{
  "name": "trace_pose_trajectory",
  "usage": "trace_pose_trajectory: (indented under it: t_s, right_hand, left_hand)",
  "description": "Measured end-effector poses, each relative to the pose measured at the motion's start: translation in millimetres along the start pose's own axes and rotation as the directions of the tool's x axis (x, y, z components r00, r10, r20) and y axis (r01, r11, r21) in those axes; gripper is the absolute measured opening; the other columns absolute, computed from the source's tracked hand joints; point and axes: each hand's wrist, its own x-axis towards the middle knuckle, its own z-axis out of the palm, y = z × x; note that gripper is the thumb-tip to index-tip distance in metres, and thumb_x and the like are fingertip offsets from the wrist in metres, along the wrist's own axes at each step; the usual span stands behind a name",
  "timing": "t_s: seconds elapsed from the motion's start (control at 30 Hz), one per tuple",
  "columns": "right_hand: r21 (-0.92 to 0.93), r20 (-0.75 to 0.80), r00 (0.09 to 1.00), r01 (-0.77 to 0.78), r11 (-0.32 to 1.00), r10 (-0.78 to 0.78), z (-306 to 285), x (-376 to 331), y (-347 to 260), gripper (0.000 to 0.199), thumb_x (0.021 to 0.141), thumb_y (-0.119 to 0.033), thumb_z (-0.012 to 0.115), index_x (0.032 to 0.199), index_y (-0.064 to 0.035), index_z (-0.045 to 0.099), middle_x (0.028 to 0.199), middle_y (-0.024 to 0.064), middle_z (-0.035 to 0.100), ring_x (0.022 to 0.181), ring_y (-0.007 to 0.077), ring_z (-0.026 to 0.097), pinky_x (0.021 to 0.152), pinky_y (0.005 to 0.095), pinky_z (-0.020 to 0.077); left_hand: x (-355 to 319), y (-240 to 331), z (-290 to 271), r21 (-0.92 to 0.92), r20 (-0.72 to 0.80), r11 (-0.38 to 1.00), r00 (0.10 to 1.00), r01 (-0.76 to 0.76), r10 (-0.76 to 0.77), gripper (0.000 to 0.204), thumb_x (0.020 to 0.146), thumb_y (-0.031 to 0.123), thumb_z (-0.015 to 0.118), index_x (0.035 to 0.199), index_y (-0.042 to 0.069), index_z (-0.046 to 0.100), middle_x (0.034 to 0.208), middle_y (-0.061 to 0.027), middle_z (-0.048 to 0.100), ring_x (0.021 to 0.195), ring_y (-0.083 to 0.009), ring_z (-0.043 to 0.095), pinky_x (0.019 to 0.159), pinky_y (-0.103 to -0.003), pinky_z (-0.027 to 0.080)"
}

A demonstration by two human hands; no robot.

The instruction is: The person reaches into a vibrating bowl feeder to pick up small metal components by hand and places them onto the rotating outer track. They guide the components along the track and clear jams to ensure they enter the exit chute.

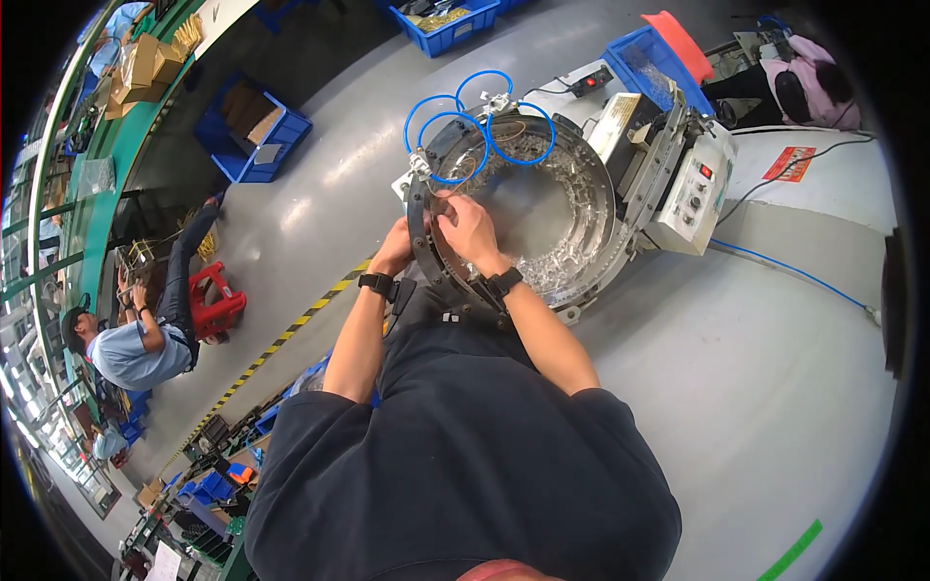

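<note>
Reaching: both hands are held at the feeder bowl [542, 208] rim.
Left hand [395, 250]: fingers curled on rim; grasp cannot be told.
Right hand [469, 229]: fingers narrowed over small parts.
Next move: fine fingertip control is judged necessary.

Bright, even overhead light; soft glare streaks on the grey floor [320, 165] at far left; strong fisheye bending with black corners; the rim at left smears; the centre stays sharp.

Glossy grey floor [775, 387], yellow-black tape line [281, 339], blue bins [254, 131].
</note>
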Motion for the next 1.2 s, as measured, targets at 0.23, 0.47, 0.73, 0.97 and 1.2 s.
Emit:
trace_pose_trajectory:
  t_s: [0.23, 0.47, 0.73, 0.97, 1.2]
  right_hand:
    - [0.131, 0.036, 0.999, -0.045, 0.99, 0.041, 2, -4, 3, 0.022, 0.08, -0.014, 0.063, 0.1, -0.0075, 0.066, 0.082, 0.0125, 0.064, 0.077, 0.0308, 0.064, 0.068, 0.0404, 0.0513]
    - [0.078, 0.076, 0.997, -0.008, 0.997, 0.002, 3, -5, 8, 0.017, 0.079, -0.014, 0.064, 0.094, -0.006, 0.066, 0.081, 0.0131, 0.064, 0.075, 0.0309, 0.065, 0.067, 0.04, 0.0515]
    - [0.136, 0.081, 0.994, -0.079, 0.988, 0.069, 1, -13, 5, 0.014, 0.078, -0.016, 0.064, 0.084, -0.0032, 0.067, 0.08, 0.0146, 0.066, 0.073, 0.0321, 0.065, 0.066, 0.0398, 0.0521]
    - [0.084, 0.118, 0.976, -0.196, 0.977, 0.185, 5, -17, -2, 0.018, 0.076, -0.019, 0.065, 0.078, -0.0023, 0.07, 0.075, 0.0163, 0.069, 0.071, 0.0313, 0.068, 0.066, 0.0386, 0.0533]
    - [0.087, 0.08, 0.954, -0.296, 0.951, 0.289, 11, -17, 1, 0.021, 0.077, -0.02, 0.067, 0.084, 0.0002, 0.071, 0.075, 0.0147, 0.07, 0.07, 0.0244, 0.07, 0.065, 0.0334, 0.0535]
  left_hand:
    - [-16, -3, 9, 0.075, -0.047, 0.997, 0.999, -0.025, 0.028, 0.013, 0.096, 0.019, 0.06, 0.094, 0.007, 0.064, 0.079, 0.0069, 0.056, 0.071, -0.0037, 0.051, 0.062, -0.021, 0.042]
    - [-30, 9, 11, 0.142, 0.028, 0.986, 0.995, 0.086, -0.091, 0.014, 0.096, 0.021, 0.058, 0.102, 0.009, 0.063, 0.082, 0.0053, 0.059, 0.068, -0.0057, 0.054, 0.057, -0.021, 0.042]
    - [-24, 24, 18, 0.054, 0.029, 0.995, 0.996, 0.082, -0.083, 0.014, 0.097, 0.02, 0.058, 0.09, 0.008, 0.062, 0.078, 0.0062, 0.055, 0.068, -0.0044, 0.049, 0.06, -0.022, 0.04]
    - [-18, 4, 10, 0.02, -0.01, 0.998, 0.999, 0.054, -0.053, 0.011, 0.096, 0.017, 0.057, 0.088, 0.01, 0.06, 0.077, 0.0065, 0.054, 0.067, -0.0046, 0.049, 0.057, -0.022, 0.039]
    - [-22, 1, 13, 0.023, -0.066, 0.999, 0.997, 0.049, -0.047, 0.01, 0.095, 0.017, 0.058, 0.09, 0.009, 0.061, 0.078, 0.0059, 0.056, 0.068, -0.0054, 0.051, 0.057, -0.022, 0.041]
